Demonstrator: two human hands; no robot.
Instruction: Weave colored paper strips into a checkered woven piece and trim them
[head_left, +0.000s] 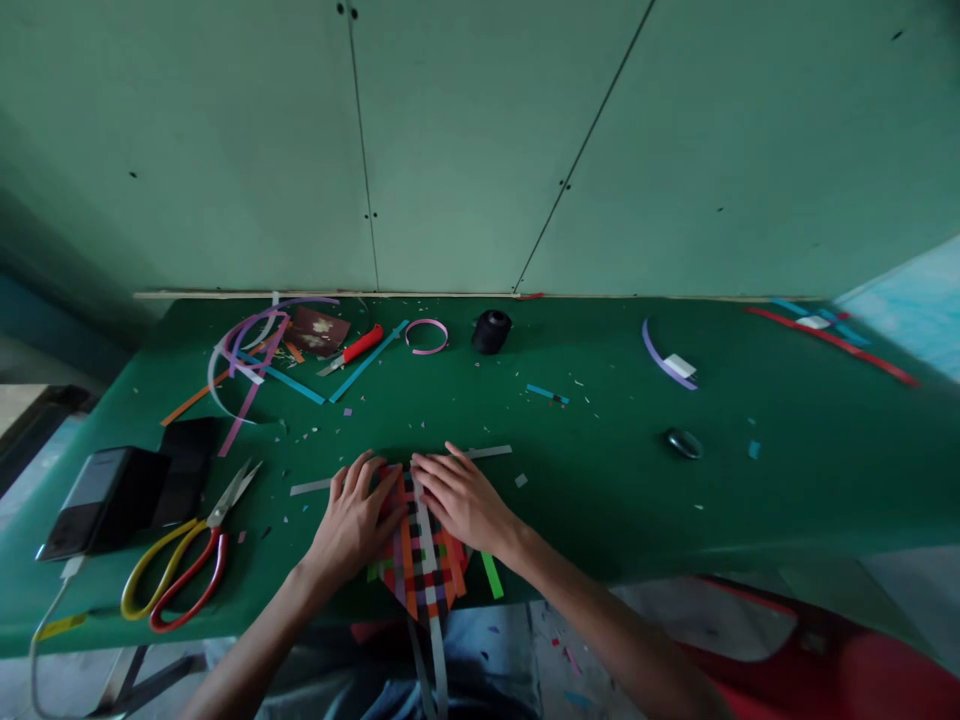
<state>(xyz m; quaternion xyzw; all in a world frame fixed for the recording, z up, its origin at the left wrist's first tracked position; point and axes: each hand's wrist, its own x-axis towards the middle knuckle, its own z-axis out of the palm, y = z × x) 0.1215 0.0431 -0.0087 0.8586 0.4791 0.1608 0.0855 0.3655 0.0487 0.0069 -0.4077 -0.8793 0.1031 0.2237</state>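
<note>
A woven piece of orange, red, white and black strips (427, 560) lies at the near edge of the green table, its lower end tapering to a point. My left hand (352, 515) rests flat on its left side, fingers spread. On its upper right part lies my right hand (461, 495), fingers stretched out. White strips stick out past both hands near the top, and pale strips (438, 660) hang down over the table edge towards my lap. A bright green strip (492, 575) shows at the right of the weave. The palms hide part of the pattern.
Scissors with yellow and red handles (187, 560), a black box-like device (105, 500) with a cable and loose coloured strips (251, 365) are on the left. Behind stand a red-handled knife (362, 344) and a black spool (491, 332). A dark oval object (683, 443) lies right.
</note>
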